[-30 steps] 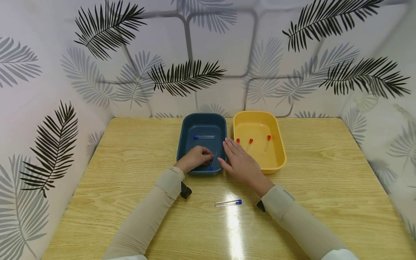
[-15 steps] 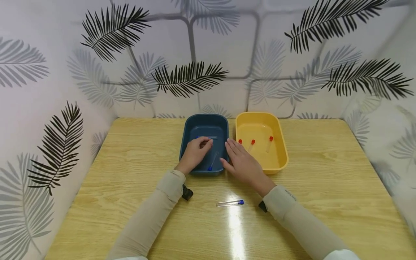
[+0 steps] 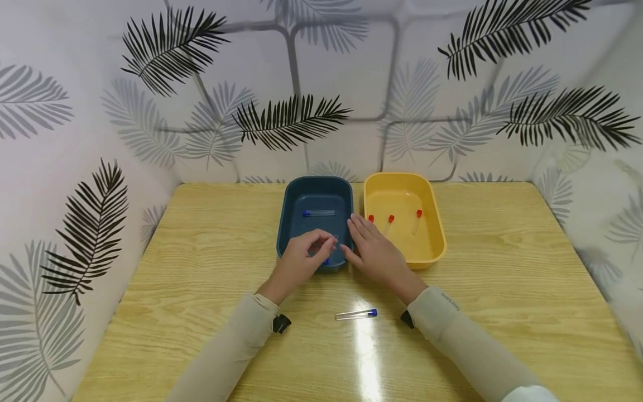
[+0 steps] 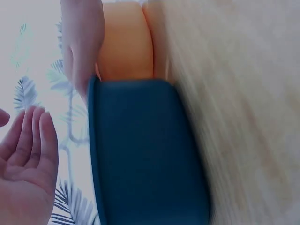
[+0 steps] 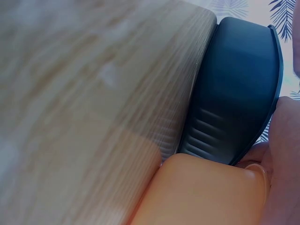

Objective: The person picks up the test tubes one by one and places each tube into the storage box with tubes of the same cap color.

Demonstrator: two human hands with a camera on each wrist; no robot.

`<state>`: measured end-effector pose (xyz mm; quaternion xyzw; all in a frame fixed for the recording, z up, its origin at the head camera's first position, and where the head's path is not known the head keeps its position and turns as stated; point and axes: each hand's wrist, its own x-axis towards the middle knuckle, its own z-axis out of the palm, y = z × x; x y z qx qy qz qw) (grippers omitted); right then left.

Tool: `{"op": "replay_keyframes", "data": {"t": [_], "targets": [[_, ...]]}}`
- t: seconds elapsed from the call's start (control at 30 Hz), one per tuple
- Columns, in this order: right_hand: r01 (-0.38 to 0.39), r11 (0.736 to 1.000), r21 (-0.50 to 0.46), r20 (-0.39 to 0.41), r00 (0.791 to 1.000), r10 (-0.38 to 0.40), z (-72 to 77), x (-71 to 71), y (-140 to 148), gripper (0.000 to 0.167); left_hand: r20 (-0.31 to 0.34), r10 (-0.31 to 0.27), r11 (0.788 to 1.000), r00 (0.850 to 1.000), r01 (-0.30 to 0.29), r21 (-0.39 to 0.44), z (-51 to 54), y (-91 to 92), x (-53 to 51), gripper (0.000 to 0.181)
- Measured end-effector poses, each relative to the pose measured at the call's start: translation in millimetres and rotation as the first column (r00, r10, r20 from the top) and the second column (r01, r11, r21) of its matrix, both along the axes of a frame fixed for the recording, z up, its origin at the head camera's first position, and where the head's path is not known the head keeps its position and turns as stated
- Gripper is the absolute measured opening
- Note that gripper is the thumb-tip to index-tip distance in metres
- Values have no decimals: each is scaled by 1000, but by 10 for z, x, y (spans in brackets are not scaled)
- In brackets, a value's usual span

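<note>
My left hand [image 3: 303,257] hovers over the front of the blue tray [image 3: 282,223], fingers loosely bent; in the left wrist view its palm [image 4: 28,183] holds nothing. My right hand [image 3: 377,254] rests its straight fingers along the rims where the blue tray and the yellow tray [image 3: 436,223] adjoin. One blue-capped test tube [image 3: 319,213] lies crosswise at the back of the blue tray. A second one is mostly hidden beneath my left hand, its blue cap [image 3: 326,262] just showing. In the yellow tray lie red-capped test tubes [image 3: 417,222], one partly hidden by my right hand.
Another blue-capped test tube [image 3: 355,315] lies on the wooden table [image 3: 201,251] in front of the trays, between my forearms. Behind the table stands a leaf-patterned backdrop [image 3: 336,78].
My left hand went from the blue tray's front toward its back, then came forward again, uncovering the rear tube. My right hand has stayed on the rims. The tubes lie as before.
</note>
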<state>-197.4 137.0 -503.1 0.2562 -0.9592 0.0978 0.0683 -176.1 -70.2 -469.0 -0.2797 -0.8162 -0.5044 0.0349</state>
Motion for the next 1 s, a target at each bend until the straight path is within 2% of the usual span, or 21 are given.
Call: {"op": "replay_keyframes", "data": {"t": [0.13,0.23,0.33,0.4,0.47,0.53,0.63,0.7,0.73,0.83,1.0], "targets": [[5,1000,2,4,1000,-5,5,4,-11,69,-2,-115,991,993,115,-66,-9,-20,191,20],[15,1000,-5,11,1000,-15,21,3,-12,69,22,-177,979,984,178,-98,-39,-15,266,20],[27,1000,-3,12,1000,-27,26,3,-9,68,107,-215,968,971,226,-105,-111,-6,302,21],[24,1000,-4,12,1000,-24,22,3,-10,68,178,-239,957,955,263,-123,-184,0,325,23],[20,1000,-1,20,1000,-20,8,5,-16,68,225,-265,933,938,309,-187,-273,9,355,23],[16,1000,-1,28,999,-16,-1,8,-19,68,261,-297,899,918,361,-247,-350,32,386,23],[15,1000,-9,37,999,-15,-11,12,-18,68,293,-338,845,894,426,-323,-421,85,431,25],[17,1000,-10,29,999,-17,-18,15,-16,68,308,-353,827,884,448,-340,-436,125,457,27],[17,1000,-15,25,1000,-17,-20,16,-15,68,310,-358,819,881,455,-349,-437,145,466,28],[23,1000,-17,19,1000,-23,-18,17,-13,67,281,-368,801,887,455,-389,-418,205,486,28],[22,1000,-21,24,999,-21,-2,13,-12,67,233,-356,788,905,425,-446,-403,291,516,26]]}}
